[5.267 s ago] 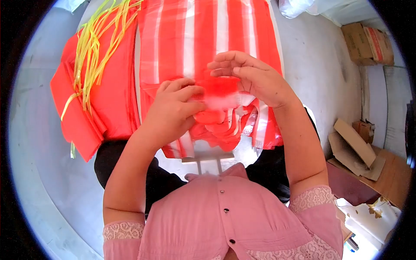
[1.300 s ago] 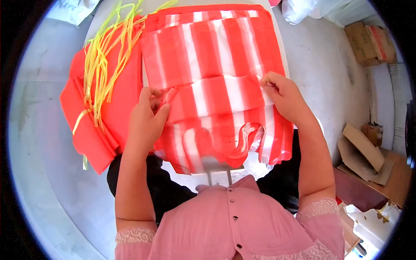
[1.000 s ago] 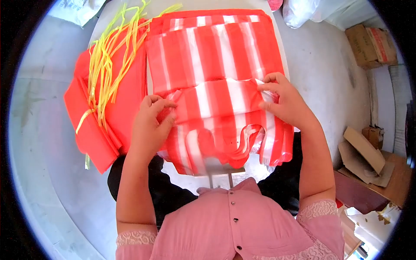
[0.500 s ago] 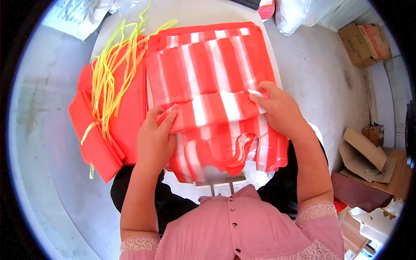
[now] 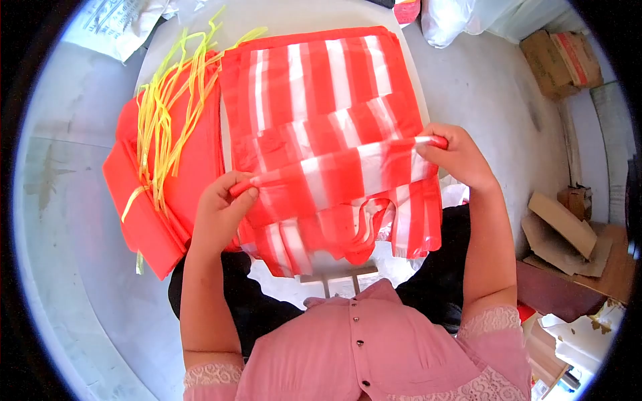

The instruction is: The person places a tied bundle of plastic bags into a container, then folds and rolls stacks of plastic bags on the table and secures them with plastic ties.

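Note:
A stack of red-and-white striped plastic bags (image 5: 314, 73) lies in front of me, with cut-out handle openings toward my body. My left hand (image 5: 226, 208) pinches the left end of a folded striped plastic bag (image 5: 341, 177). At the other end, my right hand (image 5: 456, 155) grips the same bag between thumb and fingers. The bag is stretched across the stack, its upper edge doubled over. Left of the stack lie folded red plastic bags (image 5: 170, 120), with a bundle of yellow strips (image 5: 167, 127) on top.
Everything lies on a pale tabletop (image 5: 409, 67) close to my lap. On the right are a cardboard box (image 5: 560, 63) and an opened carton (image 5: 562, 234) on a brown box. A white printed sack (image 5: 110, 27) sits at upper left, clear plastic (image 5: 449, 20) at upper right.
Both hands have moved farther apart, drawing the folded bag taut between them. The upper flap has shifted down, showing more of the striped stack behind it.

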A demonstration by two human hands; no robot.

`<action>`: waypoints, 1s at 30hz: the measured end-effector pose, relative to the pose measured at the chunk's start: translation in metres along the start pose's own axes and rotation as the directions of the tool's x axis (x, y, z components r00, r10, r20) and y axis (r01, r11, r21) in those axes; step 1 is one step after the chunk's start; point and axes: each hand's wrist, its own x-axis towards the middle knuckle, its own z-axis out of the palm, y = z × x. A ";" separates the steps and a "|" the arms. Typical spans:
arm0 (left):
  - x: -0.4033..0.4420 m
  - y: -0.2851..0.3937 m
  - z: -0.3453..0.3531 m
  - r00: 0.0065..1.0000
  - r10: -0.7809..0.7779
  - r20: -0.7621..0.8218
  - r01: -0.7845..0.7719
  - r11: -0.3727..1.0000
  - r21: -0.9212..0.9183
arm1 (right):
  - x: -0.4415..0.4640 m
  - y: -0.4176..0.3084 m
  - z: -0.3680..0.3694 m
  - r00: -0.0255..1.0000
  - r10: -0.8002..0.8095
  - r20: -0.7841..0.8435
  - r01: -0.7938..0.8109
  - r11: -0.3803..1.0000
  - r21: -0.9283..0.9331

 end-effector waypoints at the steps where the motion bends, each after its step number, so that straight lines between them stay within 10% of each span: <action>1: 0.005 -0.005 -0.001 0.999 -0.032 -0.005 0.032 0.999 0.001 | 0.006 0.004 0.002 1.000 0.000 -0.022 0.001 1.000 0.028; 11: 0.021 -0.033 0.006 0.990 -0.023 -0.143 0.024 1.000 0.008 | 0.038 0.027 0.024 0.973 -0.080 -0.218 0.078 0.997 -0.017; 17: 0.017 0.014 0.024 0.962 -0.093 -0.255 0.248 0.688 0.682 | 0.036 0.024 0.027 0.963 -0.101 -0.248 0.041 0.971 -0.238; 21: 0.015 -0.007 0.023 0.858 0.510 -0.061 -0.206 0.450 0.869 | 0.026 0.010 0.034 0.843 -0.458 -0.282 0.099 0.648 -0.755; 26: 0.013 0.010 0.057 0.736 0.571 0.365 -0.564 0.219 0.796 | 0.011 -0.023 0.086 0.712 -0.664 0.227 0.645 0.492 -0.584; 30: 0.012 0.008 0.070 0.828 0.398 0.396 -0.531 0.329 0.781 | 0.016 -0.012 0.105 0.757 -0.571 0.317 0.632 0.516 -0.578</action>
